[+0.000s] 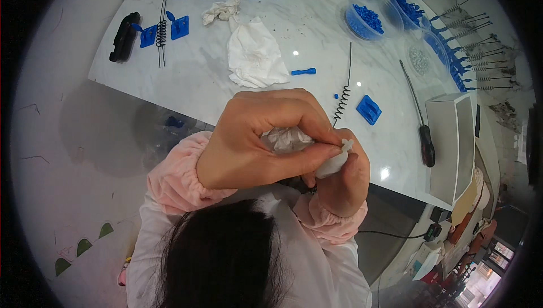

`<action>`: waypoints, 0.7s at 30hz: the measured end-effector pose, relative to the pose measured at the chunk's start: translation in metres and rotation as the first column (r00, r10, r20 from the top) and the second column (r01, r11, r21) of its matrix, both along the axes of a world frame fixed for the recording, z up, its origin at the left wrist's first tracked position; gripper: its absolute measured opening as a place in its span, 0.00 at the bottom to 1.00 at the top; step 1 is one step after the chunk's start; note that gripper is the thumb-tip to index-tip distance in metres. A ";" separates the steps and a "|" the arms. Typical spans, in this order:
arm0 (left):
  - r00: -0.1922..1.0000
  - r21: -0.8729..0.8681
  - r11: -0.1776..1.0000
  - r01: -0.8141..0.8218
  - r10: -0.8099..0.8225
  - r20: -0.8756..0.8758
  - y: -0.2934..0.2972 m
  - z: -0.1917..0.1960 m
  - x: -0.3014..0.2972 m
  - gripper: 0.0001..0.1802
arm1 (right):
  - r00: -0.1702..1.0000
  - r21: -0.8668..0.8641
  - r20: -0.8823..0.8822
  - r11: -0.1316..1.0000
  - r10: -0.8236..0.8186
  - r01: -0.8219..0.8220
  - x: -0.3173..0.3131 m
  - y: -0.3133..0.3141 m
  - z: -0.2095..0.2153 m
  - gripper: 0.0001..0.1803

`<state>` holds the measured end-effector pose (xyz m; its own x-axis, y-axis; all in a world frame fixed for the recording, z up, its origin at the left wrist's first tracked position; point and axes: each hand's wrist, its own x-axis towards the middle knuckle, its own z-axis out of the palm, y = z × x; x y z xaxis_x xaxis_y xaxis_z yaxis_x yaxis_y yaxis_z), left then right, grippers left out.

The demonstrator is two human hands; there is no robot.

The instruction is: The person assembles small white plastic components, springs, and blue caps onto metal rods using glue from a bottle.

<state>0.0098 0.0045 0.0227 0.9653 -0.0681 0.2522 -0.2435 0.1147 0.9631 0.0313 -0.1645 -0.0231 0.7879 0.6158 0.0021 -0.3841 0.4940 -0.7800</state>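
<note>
In front of my chest, my left hand [266,138] and my right hand [353,175] meet near the table's front edge. Between them is a small white rounded thing with a winged tip [334,164], perhaps a small bottle; its kind is unclear. My left thumb and forefinger pinch at its tip, while my right hand is closed around its body, partly hidden. Crumpled white tissue [289,138] shows inside the curl of my left hand. Just beyond my fingers lie a black coiled wire [342,104] and a blue square base [369,109].
A flat white tissue [254,53] and a blue tube-like piece [304,72] lie ahead. Farther right stand clear bowls of blue parts [366,21]. A screwdriver [427,144] rests beside a white box [452,150]. A black holder [124,37] sits at left.
</note>
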 end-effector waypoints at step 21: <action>0.999 0.042 0.999 -0.033 0.032 0.018 -0.002 0.002 0.005 0.10 | 0.963 0.172 -0.182 0.971 0.200 -0.169 0.001 -0.008 -0.003 0.27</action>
